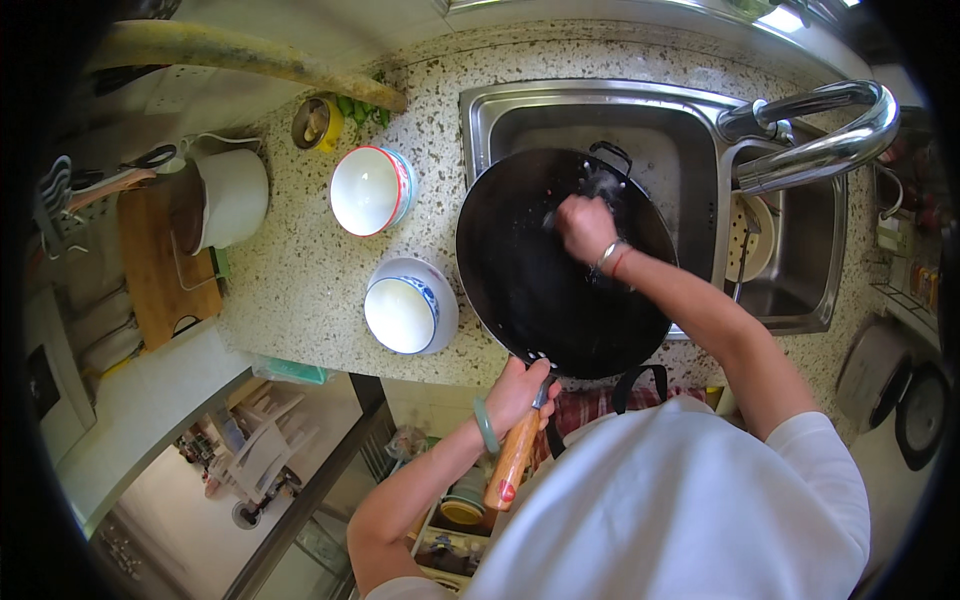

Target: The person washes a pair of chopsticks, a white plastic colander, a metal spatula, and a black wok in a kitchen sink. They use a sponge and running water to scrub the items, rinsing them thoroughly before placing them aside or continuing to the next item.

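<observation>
A large black wok point(540, 285) rests tilted over the near left part of the sink, its small loop handle on the far side. My left hand point(522, 388) is closed round the near end of its long wooden handle point(515, 455). Inside the wok, my right hand point(588, 228) is closed and held low against the dark surface. A greyish, blurred patch shows beside its knuckles; whether this is a scrubber or wet foam I cannot tell. Small pale specks and drops dot the wok's inner wall.
A double steel sink point(480, 110) with a chrome faucet point(820, 165) lies beyond; its right basin holds a pale strainer point(760, 245). Stacked bowls point(365, 190), more bowls point(400, 315), a yellow cup point(327, 128) and a white pot point(235, 195) stand left on the speckled counter.
</observation>
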Motion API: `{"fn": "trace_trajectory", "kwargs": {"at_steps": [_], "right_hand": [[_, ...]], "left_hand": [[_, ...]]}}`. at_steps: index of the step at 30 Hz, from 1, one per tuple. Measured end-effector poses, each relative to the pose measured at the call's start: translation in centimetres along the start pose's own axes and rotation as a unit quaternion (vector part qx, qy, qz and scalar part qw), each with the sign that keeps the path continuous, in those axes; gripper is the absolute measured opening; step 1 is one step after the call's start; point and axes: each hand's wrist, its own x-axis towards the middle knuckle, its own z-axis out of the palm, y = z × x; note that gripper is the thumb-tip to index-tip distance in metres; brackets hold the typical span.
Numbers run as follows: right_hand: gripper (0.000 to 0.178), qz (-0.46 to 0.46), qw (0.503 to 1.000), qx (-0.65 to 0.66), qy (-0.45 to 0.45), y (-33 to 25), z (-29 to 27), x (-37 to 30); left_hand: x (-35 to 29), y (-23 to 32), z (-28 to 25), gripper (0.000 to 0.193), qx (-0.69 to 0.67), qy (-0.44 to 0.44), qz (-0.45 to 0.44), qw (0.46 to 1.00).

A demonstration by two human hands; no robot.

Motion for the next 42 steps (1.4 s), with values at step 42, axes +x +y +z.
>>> {"fn": "trace_trajectory", "kwargs": {"at_steps": [42], "right_hand": [[0.012,0.02,0.944,0.315,0.1,-9.5,0.6,1.6]], "left_hand": [[0.8,-1.3,-0.2,0.008,0.004,-0.004,-0.003,1.0]]}}
